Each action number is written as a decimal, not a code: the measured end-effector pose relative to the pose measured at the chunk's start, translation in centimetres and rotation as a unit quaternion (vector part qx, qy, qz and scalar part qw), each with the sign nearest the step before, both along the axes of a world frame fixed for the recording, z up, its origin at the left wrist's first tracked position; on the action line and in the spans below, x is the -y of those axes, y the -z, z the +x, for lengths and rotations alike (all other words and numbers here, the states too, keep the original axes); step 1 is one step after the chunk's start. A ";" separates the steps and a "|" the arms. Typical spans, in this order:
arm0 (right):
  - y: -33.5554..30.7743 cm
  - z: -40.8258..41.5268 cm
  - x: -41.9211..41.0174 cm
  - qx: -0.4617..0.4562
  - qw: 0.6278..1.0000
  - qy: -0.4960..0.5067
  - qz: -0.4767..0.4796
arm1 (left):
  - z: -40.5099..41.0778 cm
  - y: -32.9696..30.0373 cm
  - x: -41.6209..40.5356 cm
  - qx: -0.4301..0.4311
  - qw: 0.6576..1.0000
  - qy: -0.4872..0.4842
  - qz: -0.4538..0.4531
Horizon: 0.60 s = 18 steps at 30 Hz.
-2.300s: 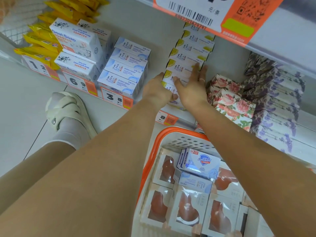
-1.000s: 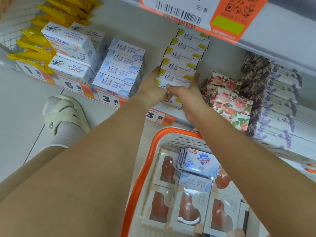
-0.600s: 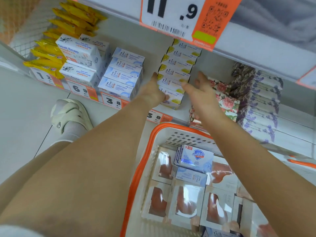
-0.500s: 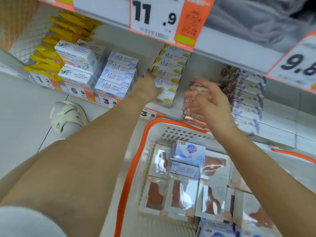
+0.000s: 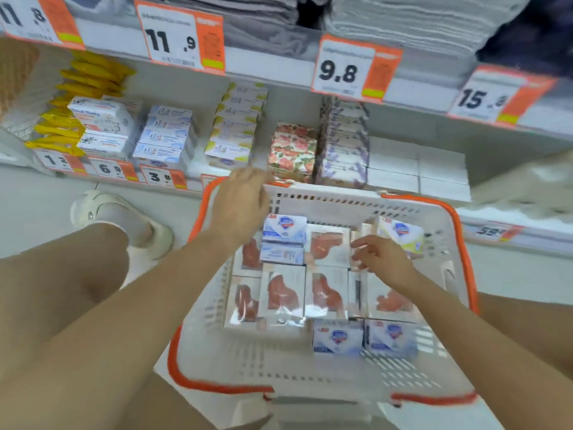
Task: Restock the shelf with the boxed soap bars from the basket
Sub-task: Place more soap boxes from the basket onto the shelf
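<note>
At frame centre, the left hand [image 5: 240, 201] hovers over the basket [image 5: 446, 274] rim, fingers loosely curled, holding nothing. The right hand [image 5: 383, 259], fingers relaxed, touches windowed soap boxes [image 5: 328, 243] inside the basket.

Shelf [image 5: 403, 156]: stacked soap boxes [image 5: 231, 125] ranged along it. Floor [image 5: 37, 206]: basket [image 5: 356, 377] set by shelf's front edge.

Place: a shop aisle, low down by the floor.
Price tags [image 5: 347, 69]: orange and white, on the shelf edges.
Shelf [image 5: 403, 156]: stacked rows of boxed soap.
Basket [image 5: 449, 231]: white, orange-rimmed shopping basket.
</note>
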State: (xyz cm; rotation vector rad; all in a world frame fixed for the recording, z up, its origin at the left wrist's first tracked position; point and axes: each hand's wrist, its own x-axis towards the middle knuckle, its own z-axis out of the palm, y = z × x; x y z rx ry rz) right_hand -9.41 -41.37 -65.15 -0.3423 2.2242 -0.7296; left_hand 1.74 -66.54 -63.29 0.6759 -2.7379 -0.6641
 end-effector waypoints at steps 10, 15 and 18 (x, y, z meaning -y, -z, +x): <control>4.4 0.4 -8.2 -0.152 0.959 -0.089 0.221 | 2.0 6.6 -7.6 0.360 0.929 0.074 0.050; 3.5 -1.8 -7.3 -0.271 0.955 0.096 0.065 | -0.3 7.6 -8.7 0.347 0.934 0.083 -0.016; 3.4 -4.2 -6.3 -0.281 0.951 -0.042 0.120 | -2.0 7.9 -8.4 0.345 0.933 0.105 -0.025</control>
